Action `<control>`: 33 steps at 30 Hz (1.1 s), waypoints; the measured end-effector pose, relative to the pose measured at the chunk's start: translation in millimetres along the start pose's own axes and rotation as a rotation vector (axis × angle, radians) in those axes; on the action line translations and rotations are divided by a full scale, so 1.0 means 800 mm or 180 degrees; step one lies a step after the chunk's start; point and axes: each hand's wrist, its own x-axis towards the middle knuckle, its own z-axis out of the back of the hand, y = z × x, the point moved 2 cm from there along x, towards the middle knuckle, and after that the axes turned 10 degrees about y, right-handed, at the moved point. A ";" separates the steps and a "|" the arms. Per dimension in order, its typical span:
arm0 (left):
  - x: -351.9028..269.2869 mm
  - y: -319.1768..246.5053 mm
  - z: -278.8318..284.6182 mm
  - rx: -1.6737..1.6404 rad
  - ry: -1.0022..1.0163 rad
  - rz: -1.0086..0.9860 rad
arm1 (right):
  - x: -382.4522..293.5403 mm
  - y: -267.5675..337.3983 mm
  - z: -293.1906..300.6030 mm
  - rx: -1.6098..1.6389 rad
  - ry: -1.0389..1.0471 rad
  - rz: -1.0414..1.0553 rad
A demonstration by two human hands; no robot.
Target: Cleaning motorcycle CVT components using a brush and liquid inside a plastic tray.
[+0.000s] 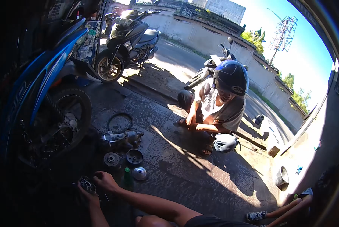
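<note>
At the lower left, my left hand (87, 193) is closed around a round metal part (87, 184) with a spoked or slotted face. Just right of that part is my right hand (102, 179), its fingers bent close together; whether they pinch something small is too dark to tell. Beyond my hands on the paving lie a metal disc with holes (112, 160), a dark clutch bell (134, 156) and a shiny conical pulley half (139, 173). A green-capped bottle (127, 176) stands beside the pulley half.
A drive belt (119, 122) and a metal engine part (122, 139) lie farther out. A blue scooter (41, 73) is at left. A helmeted person (217, 105) squats ahead; another person's legs (286, 210) show lower right. A bucket (282, 176) lies near the wall, and a black scooter (129, 39) stands outside.
</note>
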 end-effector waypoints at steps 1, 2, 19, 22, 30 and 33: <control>-0.003 -0.001 0.001 0.0528 0.0004 -0.0024 | -0.002 -0.004 -0.006 -0.0063 -0.0118 -0.0053; -0.009 -0.001 -0.004 0.1060 0.0011 -0.0028 | -0.005 -0.010 -0.011 -0.0120 -0.0254 -0.0122; 0.009 0.027 0.074 -0.0258 -0.0362 0.0022 | 0.004 -0.031 0.003 -0.0304 -0.0033 -0.0464; 0.008 0.035 0.057 0.1252 -0.0491 -0.0506 | 0.008 -0.050 0.014 -0.0572 -0.0184 -0.0266; -0.019 -0.027 0.053 -0.0694 -0.0811 0.0350 | 0.025 -0.105 -0.045 -0.0652 -0.0085 -0.0298; -0.002 -0.004 0.013 -0.0809 -0.0912 0.0561 | 0.023 -0.161 -0.021 -0.0393 -0.0329 -0.0377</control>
